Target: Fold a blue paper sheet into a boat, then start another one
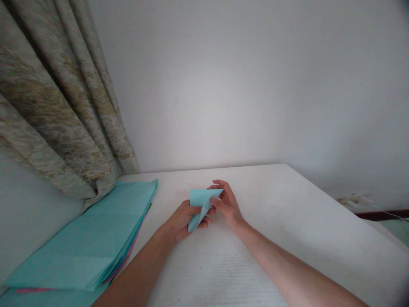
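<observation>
A small piece of folded light-blue paper [200, 197] is held between both hands above the white table. It has a straight top edge, a pointed right corner and a flap that runs down to the lower left. My left hand [184, 219] grips its left and lower side, thumb on the front face and fingers behind. On the right side, my right hand [227, 204] pinches the paper near the pointed corner, thumb in front and other fingers partly hidden behind it.
A stack of large coloured paper sheets [79, 238], light blue on top, lies on the left of the white table [281, 247]. A patterned curtain [64, 94] hangs down at the left, touching the stack's far end. Behind the table stands a pale wall [217, 85].
</observation>
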A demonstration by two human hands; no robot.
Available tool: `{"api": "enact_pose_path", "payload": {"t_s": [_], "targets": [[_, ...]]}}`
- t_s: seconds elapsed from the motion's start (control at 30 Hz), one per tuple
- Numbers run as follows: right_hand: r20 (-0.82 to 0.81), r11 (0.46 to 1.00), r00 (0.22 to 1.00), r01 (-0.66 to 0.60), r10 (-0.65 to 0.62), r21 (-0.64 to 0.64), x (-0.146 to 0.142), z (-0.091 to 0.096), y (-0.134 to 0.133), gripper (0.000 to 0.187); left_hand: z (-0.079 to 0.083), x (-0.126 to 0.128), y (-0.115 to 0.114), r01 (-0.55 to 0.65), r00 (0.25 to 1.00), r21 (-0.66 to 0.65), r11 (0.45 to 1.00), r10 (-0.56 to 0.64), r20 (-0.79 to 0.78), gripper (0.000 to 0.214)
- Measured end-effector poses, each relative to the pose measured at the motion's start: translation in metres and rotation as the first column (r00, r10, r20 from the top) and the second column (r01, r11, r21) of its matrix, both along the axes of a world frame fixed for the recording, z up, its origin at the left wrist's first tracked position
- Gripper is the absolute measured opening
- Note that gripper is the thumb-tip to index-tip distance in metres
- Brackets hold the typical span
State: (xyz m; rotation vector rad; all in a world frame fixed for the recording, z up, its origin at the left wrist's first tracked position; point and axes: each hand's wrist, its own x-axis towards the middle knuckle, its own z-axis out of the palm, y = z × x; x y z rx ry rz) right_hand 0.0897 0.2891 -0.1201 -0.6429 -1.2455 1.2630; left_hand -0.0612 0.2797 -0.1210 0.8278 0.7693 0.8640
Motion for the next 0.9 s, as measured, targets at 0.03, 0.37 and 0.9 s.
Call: {"api": "enact_pose_path", "payload": {"t_s": [0.03,0.37,0.9], "targets": [[-0.016,1.000,1.000,0.003,-0.004,-0.018,0.000,-0.001,0.001,0.055,0.000,0.000,0.000,0.022,1.000,0.003,1.000,-0.022,0.005,0.031],[0.007,0.977,0.997,-0.077,0.080,-0.201,-0.003,-0.001,0.006,0.040,0.003,0.004,-0.006,0.117,0.992,0.009,0.993,-0.117,0.048,0.015],[0.130,0.982,0.990,0.083,-0.061,-0.169,-0.005,-0.003,0.009,0.033,0.005,0.010,-0.007,-0.055,0.997,0.055,0.997,0.058,-0.058,0.045]]}}
